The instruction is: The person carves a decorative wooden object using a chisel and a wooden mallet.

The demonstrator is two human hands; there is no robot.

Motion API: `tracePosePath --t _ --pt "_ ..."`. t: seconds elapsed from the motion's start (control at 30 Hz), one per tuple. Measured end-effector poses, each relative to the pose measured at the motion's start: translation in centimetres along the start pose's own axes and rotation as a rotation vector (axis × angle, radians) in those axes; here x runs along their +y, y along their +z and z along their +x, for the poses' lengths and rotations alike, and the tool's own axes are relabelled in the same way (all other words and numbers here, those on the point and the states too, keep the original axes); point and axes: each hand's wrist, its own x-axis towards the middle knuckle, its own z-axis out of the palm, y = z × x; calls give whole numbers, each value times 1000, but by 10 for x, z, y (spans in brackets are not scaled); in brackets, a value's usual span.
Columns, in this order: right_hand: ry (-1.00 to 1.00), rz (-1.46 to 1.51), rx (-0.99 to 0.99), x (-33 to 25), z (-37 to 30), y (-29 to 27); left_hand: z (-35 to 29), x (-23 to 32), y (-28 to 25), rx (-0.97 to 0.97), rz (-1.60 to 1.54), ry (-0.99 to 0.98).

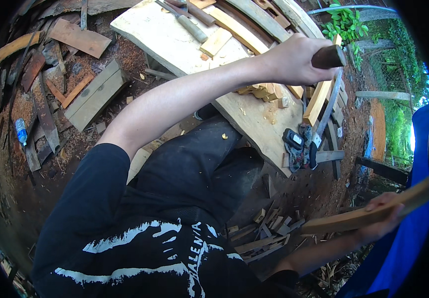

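My left hand reaches out over the wooden workbench, its fingers wrapped round a dark, round-ended wooden handle. What the handle belongs to is hidden behind the fist. Low on the right, my right hand is closed round a long, slightly curved piece of wood, held away from the bench and tilted up to the right. Its far end runs past the edge of view. Just beyond my left hand, a yellowish wooden strip lies on the bench next to a grey curved strip.
On the light bench slab are a wooden-handled tool, a flat block, stacked small blocks and a patterned glove beneath a dark device. Wood scraps and a plastic bottle lie on the ground.
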Motion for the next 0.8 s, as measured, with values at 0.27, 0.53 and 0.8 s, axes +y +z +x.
tracePosePath --t 0.27,0.53,0.8 --pt "-131 -343 -586 3 -15 117 -7 -11 7 -2 -57 -105" --pt "-131 -119 -163 -39 37 73 -7 -13 3 3 -90 -41" --pt "-152 -125 -117 -37 18 81 -6 -8 -9 19 -104 -116"
